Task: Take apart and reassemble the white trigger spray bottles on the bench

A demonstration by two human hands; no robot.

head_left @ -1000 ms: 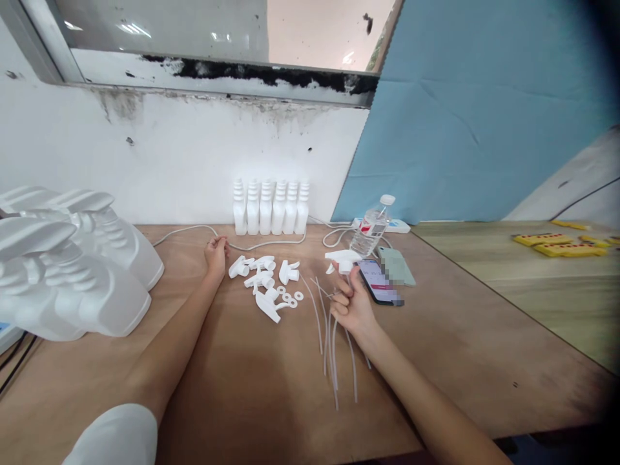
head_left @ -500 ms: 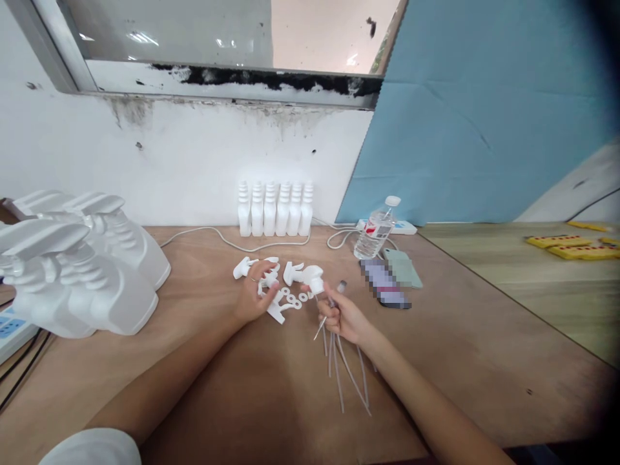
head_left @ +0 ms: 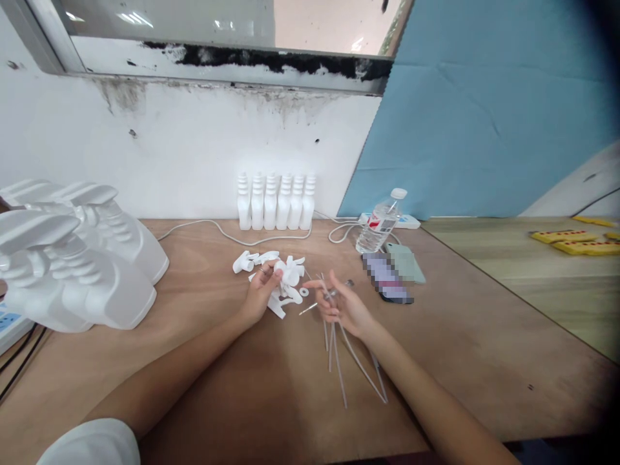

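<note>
Clear plastic water bottle (head_left: 371, 242), beyond right hand (head_left: 345, 305): red-and-white label (head_left: 374, 221), lettering too small to read. White plastic trigger sprayer head (head_left: 290, 274): pinched in left hand (head_left: 260, 289), on the side facing right hand. Slim pointed tool (head_left: 310, 308), metallic-looking: held in loosely curled right hand. Further trigger sprayer heads (head_left: 243, 261), moulded: around left hand. Translucent flexible tubes (head_left: 341, 381): fanned below right hand. White ring-shaped washer (head_left: 304, 292): between hands.

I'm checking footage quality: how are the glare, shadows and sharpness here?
Head view: bright streaks glare on the window; head view: soft shadow darkens the near tabletop; head view: the right corners darken; head view: pixelation covers most of the phone; head view: the white spray head in the left hand shows little surface detail.
</note>
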